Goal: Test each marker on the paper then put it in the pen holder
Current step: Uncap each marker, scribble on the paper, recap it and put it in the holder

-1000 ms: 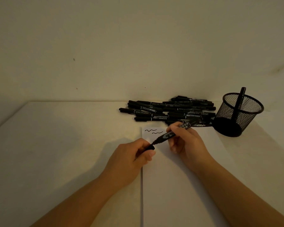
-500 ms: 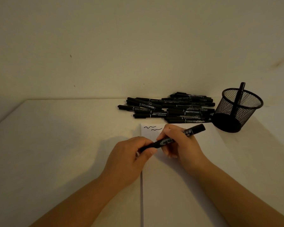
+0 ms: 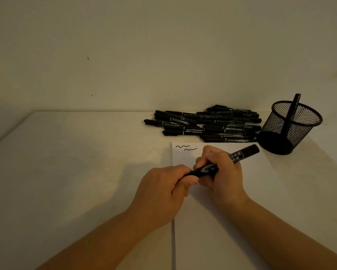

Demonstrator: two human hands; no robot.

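While gripped at both ends, a black marker [image 3: 225,161] is held just above the paper [image 3: 218,221]. Its lower-left end is enclosed by the curled fingers and thumb of the left hand [image 3: 163,191]; its mid-barrel is pinched by the curled fingers of the right hand [image 3: 221,172]. The long axis is tilted, with the free end pointed up-right toward the pen holder [image 3: 290,127]. Two squiggles [image 3: 186,148] are seen on the paper, beyond the hands. A marker pile [image 3: 204,123] is laid past the paper's far edge, with the mesh holder, one marker [image 3: 293,110] stood inside, just right of it, all on the table [image 3: 66,162].
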